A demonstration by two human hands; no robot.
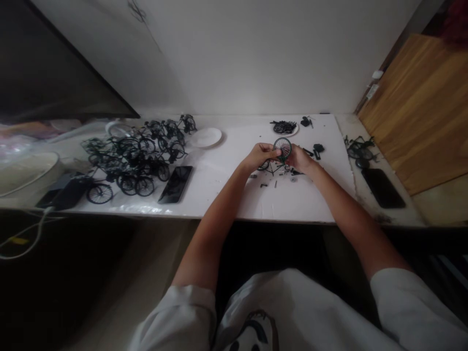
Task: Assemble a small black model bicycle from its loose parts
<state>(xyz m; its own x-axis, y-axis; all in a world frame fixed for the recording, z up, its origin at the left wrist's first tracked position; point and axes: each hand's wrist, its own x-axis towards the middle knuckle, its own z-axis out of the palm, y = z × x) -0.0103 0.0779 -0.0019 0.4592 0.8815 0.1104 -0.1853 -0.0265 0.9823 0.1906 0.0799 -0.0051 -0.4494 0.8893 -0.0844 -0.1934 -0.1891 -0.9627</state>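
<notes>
Above the right part of the white tabletop, a miniature bicycle is held up, one spoked wheel standing upright between my hands. My left hand pinches it from the left, thumb close to the wheel hub. On the other side my right hand is closed around the bike's frame area, and its fingertips are partly hidden behind the wheel. Just below the hands lie a dark frame piece and several small loose parts, such as a short dark piece and a small grey disc.
Many assembled miniature bicycles crowd the left side, near a white plate and a black phone. Dark parts fill a small dish at the back. Another phone and a miniature bike lie right, beside a wooden board.
</notes>
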